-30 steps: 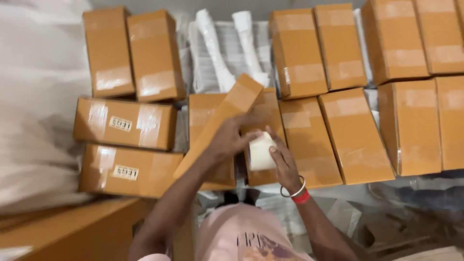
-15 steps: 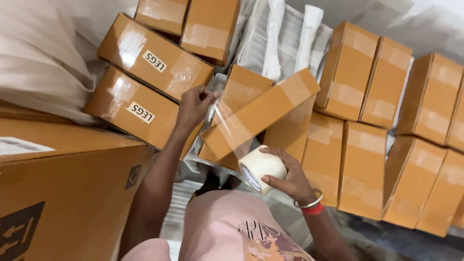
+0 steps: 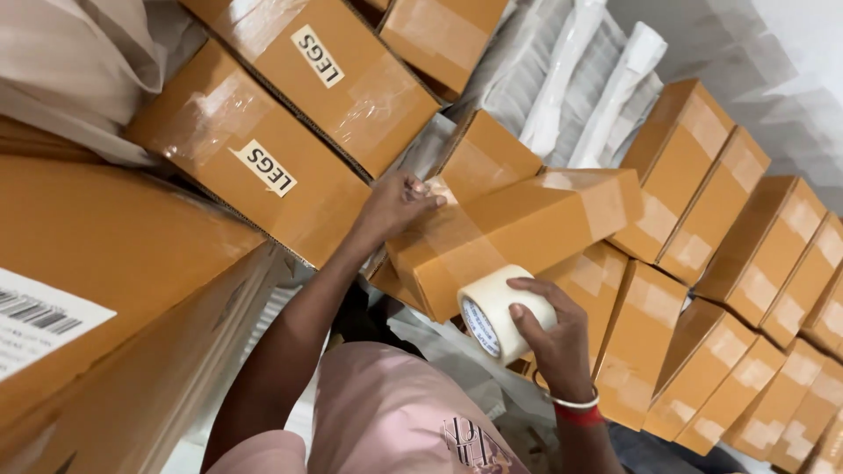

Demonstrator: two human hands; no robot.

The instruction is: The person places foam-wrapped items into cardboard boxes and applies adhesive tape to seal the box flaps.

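A long brown cardboard box (image 3: 527, 233) lies tilted across the middle of the view, clear tape stretched over its near end. My left hand (image 3: 397, 206) presses on that near end, fingers spread over the tape. My right hand (image 3: 546, 329) grips a roll of clear packing tape (image 3: 493, 313) just below the box, with the tape running from the roll up onto the box. A bangle and a red band sit on my right wrist.
Many similar taped brown boxes (image 3: 720, 263) lie side by side at right. Two larger boxes (image 3: 263, 167) with white labels sit upper left. A big carton (image 3: 97, 281) fills the left. White wrapped bundles (image 3: 597, 96) lie at the top.
The view has swung and come closer. The long box has been turned towards me, and the tape roll has moved down below its near end, drawing tape across it.
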